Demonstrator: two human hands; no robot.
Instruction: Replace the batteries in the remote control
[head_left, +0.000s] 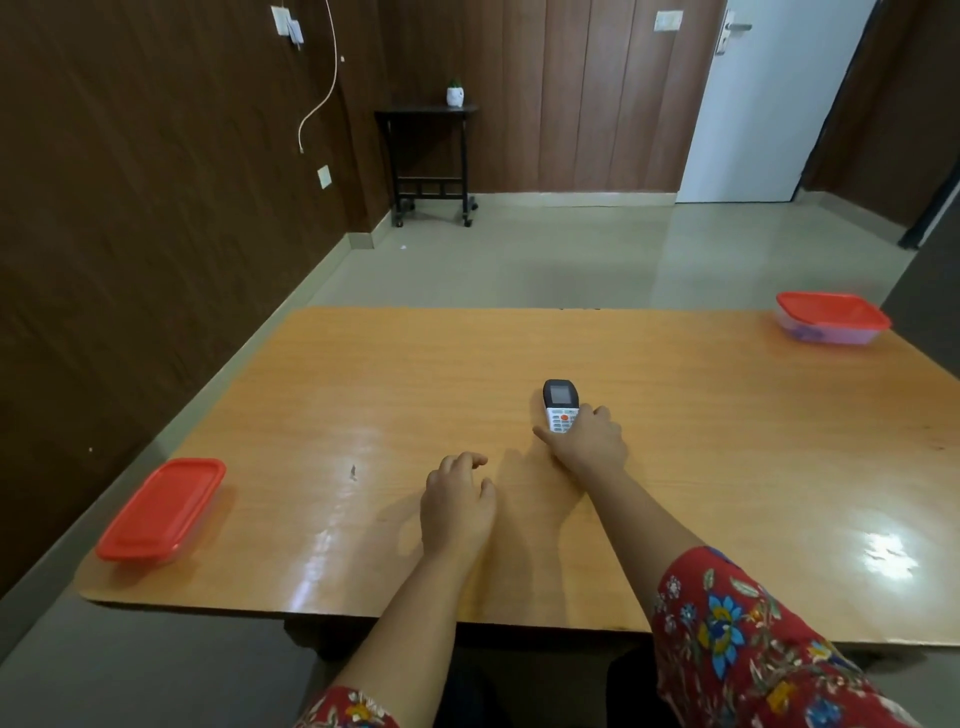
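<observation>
A white remote control (560, 402) with a dark screen end and an orange button lies face up on the wooden table (363, 395), near the middle. My right hand (589, 441) wraps around its near end, thumb on the left side and fingers on the right. My left hand (457, 501) hovers over the table closer to me and to the left, fingers loosely curled and holding nothing. No batteries are visible.
A red-lidded plastic box (161, 509) sits at the table's near left corner. Another red-lidded box (828, 317) with something purple inside sits at the far right corner. Beyond the table are open floor, a small black trolley table and a white door.
</observation>
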